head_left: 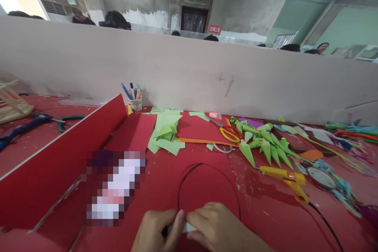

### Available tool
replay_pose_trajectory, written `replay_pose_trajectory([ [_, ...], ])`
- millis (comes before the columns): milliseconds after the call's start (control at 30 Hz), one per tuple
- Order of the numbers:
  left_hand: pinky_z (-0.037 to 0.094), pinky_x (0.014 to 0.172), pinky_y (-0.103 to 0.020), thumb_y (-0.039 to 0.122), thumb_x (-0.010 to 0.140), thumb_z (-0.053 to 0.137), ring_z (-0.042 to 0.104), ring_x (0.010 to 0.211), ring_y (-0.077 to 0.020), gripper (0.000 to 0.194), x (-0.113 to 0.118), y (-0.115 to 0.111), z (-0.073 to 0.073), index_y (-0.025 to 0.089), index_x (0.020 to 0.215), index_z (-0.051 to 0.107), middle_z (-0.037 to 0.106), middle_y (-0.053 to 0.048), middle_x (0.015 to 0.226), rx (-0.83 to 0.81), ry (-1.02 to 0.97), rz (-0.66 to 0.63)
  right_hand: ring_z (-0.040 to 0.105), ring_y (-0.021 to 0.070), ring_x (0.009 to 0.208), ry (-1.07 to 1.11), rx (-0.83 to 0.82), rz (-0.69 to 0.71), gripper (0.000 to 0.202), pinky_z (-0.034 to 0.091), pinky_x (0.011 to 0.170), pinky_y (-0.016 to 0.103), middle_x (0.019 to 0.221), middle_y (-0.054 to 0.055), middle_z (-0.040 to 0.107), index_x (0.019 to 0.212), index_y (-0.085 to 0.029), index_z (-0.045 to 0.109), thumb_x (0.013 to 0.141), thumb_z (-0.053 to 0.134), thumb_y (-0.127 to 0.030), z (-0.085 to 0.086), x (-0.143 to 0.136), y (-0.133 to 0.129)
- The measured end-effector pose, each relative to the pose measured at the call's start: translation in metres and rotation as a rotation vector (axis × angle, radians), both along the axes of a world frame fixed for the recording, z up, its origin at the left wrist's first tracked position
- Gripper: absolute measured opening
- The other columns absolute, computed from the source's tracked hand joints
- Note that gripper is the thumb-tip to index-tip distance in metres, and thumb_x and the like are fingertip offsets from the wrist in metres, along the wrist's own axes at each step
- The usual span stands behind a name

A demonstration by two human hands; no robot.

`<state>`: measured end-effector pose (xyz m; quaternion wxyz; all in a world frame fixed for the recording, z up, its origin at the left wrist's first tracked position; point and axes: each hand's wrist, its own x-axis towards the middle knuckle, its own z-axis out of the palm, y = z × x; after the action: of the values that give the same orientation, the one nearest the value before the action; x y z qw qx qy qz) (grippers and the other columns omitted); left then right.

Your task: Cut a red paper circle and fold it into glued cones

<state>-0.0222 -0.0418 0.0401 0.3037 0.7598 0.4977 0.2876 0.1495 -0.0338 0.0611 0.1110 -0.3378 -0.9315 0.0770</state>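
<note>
Both hands are at the bottom middle, side by side over a red sheet point(212, 201) that bears a dark curved outline point(238, 197). Between them shows a small white piece point(188, 227). My left hand point(161, 230) is closed, with thumb and fingers pinched at the piece's left end, beside something dark. My right hand point(214, 224) has its fingers curled and pressed on the piece's right end. What lies beneath the fingers is hidden.
A yellow glue gun point(283, 175) lies to the right, below green paper cones point(265, 149). Yellow-handled scissors point(229, 134) and green paper point(167, 126) lie farther back. A red board point(65, 157) stands at left, near a pen cup point(136, 103). A white partition point(183, 71) spans the back.
</note>
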Motion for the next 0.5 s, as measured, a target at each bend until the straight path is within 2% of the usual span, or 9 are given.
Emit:
replay_pose_trajectory([
  [100,0.019,0.04,-0.02,0.033,0.086,0.037,0.034,0.039,-0.0073,0.043,0.0,0.0,0.004,0.016,0.048,0.042,0.04,0.003,0.041,0.049,0.102,-0.048,0.057,0.0138,0.056,0.027,-0.108,-0.056,0.029,0.035,0.051,0.025,0.067,0.0,0.065,0.078,-0.017,0.059,0.089,0.039,-0.035,-0.001,0.002,-0.004],
  [167,0.025,0.04,-0.019,0.033,0.085,0.039,0.044,0.04,-0.0094,0.036,-0.002,0.002,0.008,0.016,0.057,0.053,0.053,0.001,0.046,0.041,0.176,-0.088,0.06,0.0156,0.065,0.051,-0.16,-0.15,0.023,0.041,0.059,0.025,0.075,0.001,0.067,0.087,-0.018,0.06,0.087,0.043,-0.033,-0.001,0.008,-0.006],
  [233,0.033,0.043,-0.019,0.031,0.085,0.04,0.056,0.048,-0.0135,0.025,-0.006,0.006,0.009,0.019,0.08,0.061,0.065,-0.002,0.06,0.018,0.238,-0.09,0.061,0.0188,0.08,0.069,-0.161,-0.277,0.027,0.045,0.069,0.029,0.094,0.005,0.066,0.108,-0.019,0.056,0.085,0.047,-0.032,-0.003,0.022,-0.011],
  [300,0.041,0.049,-0.022,0.025,0.085,0.038,0.064,0.06,-0.0178,0.028,-0.013,0.011,0.009,0.024,0.106,0.057,0.07,-0.004,0.079,0.007,0.312,-0.03,0.058,0.0219,0.095,0.071,-0.122,-0.393,0.046,0.047,0.077,0.033,0.113,0.01,0.059,0.126,-0.019,0.041,0.083,0.05,-0.03,-0.007,0.042,-0.019],
  [400,0.044,0.051,-0.024,0.008,0.082,0.03,0.066,0.066,-0.0191,0.047,-0.022,0.02,0.003,0.026,0.123,0.046,0.066,-0.008,0.097,0.003,0.496,0.069,0.053,0.0251,0.107,0.058,-0.013,-0.486,0.063,0.047,0.083,0.036,0.123,0.014,0.053,0.135,-0.017,0.029,0.078,0.054,-0.03,-0.024,0.069,-0.037],
  [467,0.044,0.048,-0.024,-0.001,0.077,0.025,0.065,0.059,-0.0177,0.059,-0.025,0.026,-0.005,0.025,0.127,0.043,0.064,-0.01,0.098,0.024,0.657,0.097,0.049,0.0284,0.113,0.022,0.066,-0.435,0.074,0.048,0.083,0.037,0.127,0.016,0.049,0.137,-0.016,0.026,0.073,0.059,-0.035,-0.046,0.076,-0.05],
  [500,0.043,0.047,-0.024,-0.004,0.075,0.023,0.064,0.055,-0.0171,0.063,-0.025,0.029,-0.01,0.024,0.127,0.043,0.063,-0.011,0.097,0.05,0.74,0.104,0.051,0.0286,0.11,-0.002,0.135,-0.351,0.072,0.05,0.08,0.037,0.125,0.015,0.051,0.136,-0.018,0.028,0.073,0.059,-0.034,-0.059,0.075,-0.055],
])
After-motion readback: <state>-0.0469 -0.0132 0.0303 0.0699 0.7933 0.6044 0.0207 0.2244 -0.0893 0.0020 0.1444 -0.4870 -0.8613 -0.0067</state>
